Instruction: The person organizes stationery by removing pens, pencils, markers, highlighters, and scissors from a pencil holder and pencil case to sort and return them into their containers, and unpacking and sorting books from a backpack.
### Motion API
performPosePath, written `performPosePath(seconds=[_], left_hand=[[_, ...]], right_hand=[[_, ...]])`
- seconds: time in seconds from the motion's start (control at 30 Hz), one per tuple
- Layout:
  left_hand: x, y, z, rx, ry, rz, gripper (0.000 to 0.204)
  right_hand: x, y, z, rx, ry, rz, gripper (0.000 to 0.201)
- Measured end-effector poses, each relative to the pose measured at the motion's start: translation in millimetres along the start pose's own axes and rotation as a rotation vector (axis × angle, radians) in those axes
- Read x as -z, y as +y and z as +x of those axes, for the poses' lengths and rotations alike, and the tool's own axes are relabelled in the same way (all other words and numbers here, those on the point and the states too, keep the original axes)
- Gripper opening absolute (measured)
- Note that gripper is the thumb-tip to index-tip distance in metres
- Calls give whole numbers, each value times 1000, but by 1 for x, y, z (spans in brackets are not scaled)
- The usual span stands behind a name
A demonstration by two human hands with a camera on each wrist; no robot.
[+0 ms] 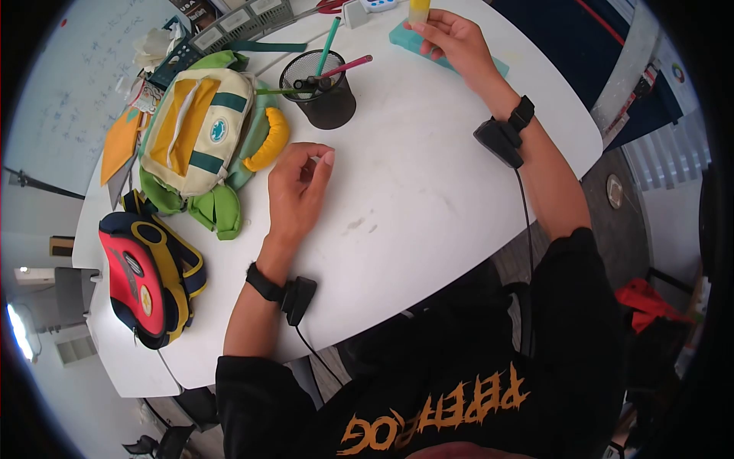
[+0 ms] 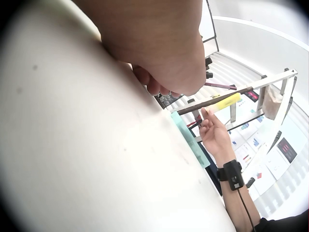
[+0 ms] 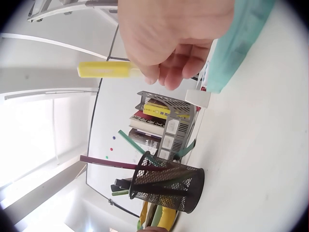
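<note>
Our left hand [image 1: 298, 187] rests on the white table [image 1: 413, 199] with fingers loosely curled, holding nothing, just in front of the mesh pen cup [image 1: 327, 90]. Right of that cup, our right hand [image 1: 455, 40] is raised, fingers pinching a yellow marker [image 3: 108, 69] above the teal case [image 1: 405, 37]. Backpacks lie left of the cup.

**My right hand holding a yellow marker above the table**

My right hand [image 3: 169, 34] pinches a yellow marker [image 3: 108, 69] held level in the air. A teal case [image 3: 236, 46] lies just beside it on the white table [image 3: 260, 159]. Nearer me stands a black mesh pen cup [image 3: 169, 186] full of pens.
</note>
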State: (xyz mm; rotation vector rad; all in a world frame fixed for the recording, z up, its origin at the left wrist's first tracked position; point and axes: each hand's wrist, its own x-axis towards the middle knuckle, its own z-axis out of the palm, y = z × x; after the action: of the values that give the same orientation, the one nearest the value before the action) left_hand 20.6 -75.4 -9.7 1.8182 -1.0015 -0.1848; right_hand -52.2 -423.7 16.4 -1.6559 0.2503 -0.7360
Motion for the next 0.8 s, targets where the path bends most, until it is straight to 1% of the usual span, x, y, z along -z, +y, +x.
performPosePath(seconds=[0.1,0.17,0.2,0.27,0.33,0.4,0.5,0.57,0.7,0.77,0.8], left_hand=[[-2,1,2,21,-10,-12,17],[0,1,-1,38,-13,2,17],[0,1,-1,29,-9,-1,17],[-1,1,3,13,-5,-7,17],[-1,2,1,10,-12,38,17],[0,2,-1,21,-18,23,17],[-1,-1,3,5,-15,10,17],[-2,-4,0,6,-9,21,17],[-1,-1,2,-5,-13,-4,18],[-3,-1,1,-2,-11,4,18],[-2,-2,0,-6,-12,7,18]], right_hand=[[4,4,-1,-41,-23,17,19],[0,4,-2,43,-2,21,19],[0,4,-1,46,-3,24,19],[3,6,0,-14,-15,60,19],[4,1,-3,-6,-17,38,20],[0,2,-4,3,-24,26,20],[4,5,0,-38,23,36,19],[4,6,-3,-6,-28,33,19],[5,7,-1,9,-65,9,19],[5,1,-10,-4,-68,-116,34],[5,0,-11,-6,-69,-116,34]])
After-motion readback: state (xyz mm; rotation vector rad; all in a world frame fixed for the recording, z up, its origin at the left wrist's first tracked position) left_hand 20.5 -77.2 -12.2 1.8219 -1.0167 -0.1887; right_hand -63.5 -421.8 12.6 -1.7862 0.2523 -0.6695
